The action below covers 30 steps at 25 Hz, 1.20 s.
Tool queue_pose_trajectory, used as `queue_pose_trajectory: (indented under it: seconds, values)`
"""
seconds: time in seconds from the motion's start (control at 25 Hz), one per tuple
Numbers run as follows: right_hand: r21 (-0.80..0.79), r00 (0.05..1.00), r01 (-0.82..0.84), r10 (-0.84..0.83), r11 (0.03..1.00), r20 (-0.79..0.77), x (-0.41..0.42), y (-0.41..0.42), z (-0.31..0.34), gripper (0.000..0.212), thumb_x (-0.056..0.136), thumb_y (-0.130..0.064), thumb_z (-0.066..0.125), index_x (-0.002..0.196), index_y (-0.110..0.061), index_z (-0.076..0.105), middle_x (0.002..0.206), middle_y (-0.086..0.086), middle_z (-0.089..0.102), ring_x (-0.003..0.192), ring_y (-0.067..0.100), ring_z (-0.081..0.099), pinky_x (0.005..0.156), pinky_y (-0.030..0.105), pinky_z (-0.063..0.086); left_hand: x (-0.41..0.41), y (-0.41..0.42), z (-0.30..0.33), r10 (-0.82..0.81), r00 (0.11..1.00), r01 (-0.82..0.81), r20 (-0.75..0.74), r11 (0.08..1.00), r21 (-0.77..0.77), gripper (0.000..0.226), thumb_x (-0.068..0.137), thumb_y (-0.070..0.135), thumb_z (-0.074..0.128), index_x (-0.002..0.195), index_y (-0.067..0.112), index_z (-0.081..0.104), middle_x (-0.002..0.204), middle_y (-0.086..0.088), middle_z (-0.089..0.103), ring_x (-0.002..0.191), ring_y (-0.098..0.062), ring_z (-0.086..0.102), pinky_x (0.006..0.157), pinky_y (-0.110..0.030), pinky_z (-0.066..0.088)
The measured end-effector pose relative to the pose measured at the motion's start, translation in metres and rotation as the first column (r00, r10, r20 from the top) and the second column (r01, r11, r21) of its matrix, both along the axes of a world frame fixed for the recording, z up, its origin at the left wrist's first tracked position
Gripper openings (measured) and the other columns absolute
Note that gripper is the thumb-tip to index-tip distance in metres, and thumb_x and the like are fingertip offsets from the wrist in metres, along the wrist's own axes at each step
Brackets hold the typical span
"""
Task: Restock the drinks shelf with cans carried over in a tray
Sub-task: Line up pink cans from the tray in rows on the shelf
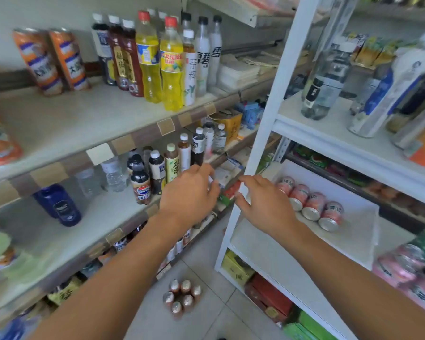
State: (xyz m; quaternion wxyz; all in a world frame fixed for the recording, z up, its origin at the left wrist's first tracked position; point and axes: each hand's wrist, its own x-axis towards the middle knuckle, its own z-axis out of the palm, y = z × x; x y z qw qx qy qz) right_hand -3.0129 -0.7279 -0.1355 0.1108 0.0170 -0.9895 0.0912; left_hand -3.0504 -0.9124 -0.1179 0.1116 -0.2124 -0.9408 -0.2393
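Both hands reach forward with nothing held: the left hand (189, 192) has loosely curled fingers, the right hand (263, 202) spread ones. At three o'clock of the right hand, four pink cans (310, 203) lie, seemingly on a white tray (353, 231), on the white shelf (268, 251).

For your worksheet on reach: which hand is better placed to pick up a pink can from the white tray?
The right hand: it hovers beside the pink cans on the white tray, while the left hand sits farther from them.
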Motion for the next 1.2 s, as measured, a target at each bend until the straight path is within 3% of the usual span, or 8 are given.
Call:
queue_pose_trajectory:
  seconds: [0.24, 0.36, 0.52, 0.84, 1.2]
  values:
    - [-0.016, 0.971, 0.227, -0.225, 0.974, 0.075, 0.005, 0.124, -0.034, 0.038, 0.095, -0.041, 0.046, 0.127, -0.023, 0.051, 0.124, 0.001, 0.056, 0.109, 0.026, 0.055, 0.080, 0.039, 0.050, -0.019, 0.128, -0.022, -0.167, 0.985, 0.165, 0.053, 0.986, 0.036, 0.030, 0.097, 0.038, 0.042, 0.122, 0.023, 0.052, 0.120, 0.001, 0.060, 0.101, -0.025, 0.061, 0.075, -0.042, 0.053]
    - [-0.064, 0.928, 0.355, -0.344, 0.933, 0.142, 0.006, 0.178, -0.058, 0.034, 0.092, -0.038, 0.049, 0.121, -0.020, 0.054, 0.118, 0.004, 0.057, 0.103, 0.029, 0.056, 0.075, 0.035, 0.046, -0.027, 0.181, -0.040, -0.235, 0.969, 0.231, 0.074, 0.971, 0.053, 0.031, 0.096, 0.037, 0.043, 0.120, 0.021, 0.053, 0.116, -0.001, 0.060, 0.100, -0.028, 0.061, 0.076, -0.041, 0.052]
    - [-0.115, 0.862, 0.488, -0.458, 0.865, 0.216, 0.010, 0.234, -0.088, 0.034, 0.092, -0.038, 0.052, 0.117, -0.016, 0.055, 0.114, 0.010, 0.059, 0.102, 0.031, 0.060, 0.080, 0.037, 0.051, -0.033, 0.238, -0.062, -0.320, 0.941, 0.316, 0.112, 0.947, 0.053, 0.032, 0.095, 0.037, 0.043, 0.118, 0.018, 0.053, 0.115, -0.004, 0.062, 0.101, -0.030, 0.061, 0.077, -0.043, 0.053]
    - [-0.266, 0.641, 0.766, -0.662, 0.586, 0.388, -0.009, 0.307, -0.149, 0.055, 0.094, -0.037, 0.055, 0.139, -0.009, 0.042, 0.128, 0.021, 0.057, 0.114, 0.037, 0.056, 0.088, 0.036, 0.044, -0.049, 0.305, -0.116, -0.386, 0.901, 0.378, 0.197, 0.923, 0.079, 0.026, 0.095, 0.035, 0.045, 0.113, 0.020, 0.055, 0.110, -0.001, 0.063, 0.091, -0.032, 0.062, 0.073, -0.044, 0.053]
    - [-0.393, 0.560, 0.824, -0.690, 0.409, 0.458, -0.031, 0.329, -0.185, 0.056, 0.095, -0.041, 0.053, 0.140, -0.011, 0.038, 0.127, 0.020, 0.058, 0.109, 0.036, 0.058, 0.084, 0.037, 0.050, -0.062, 0.328, -0.152, -0.390, 0.876, 0.389, 0.283, 0.919, 0.060, 0.029, 0.094, 0.038, 0.046, 0.116, 0.022, 0.054, 0.108, 0.000, 0.065, 0.092, -0.028, 0.063, 0.074, -0.043, 0.054]
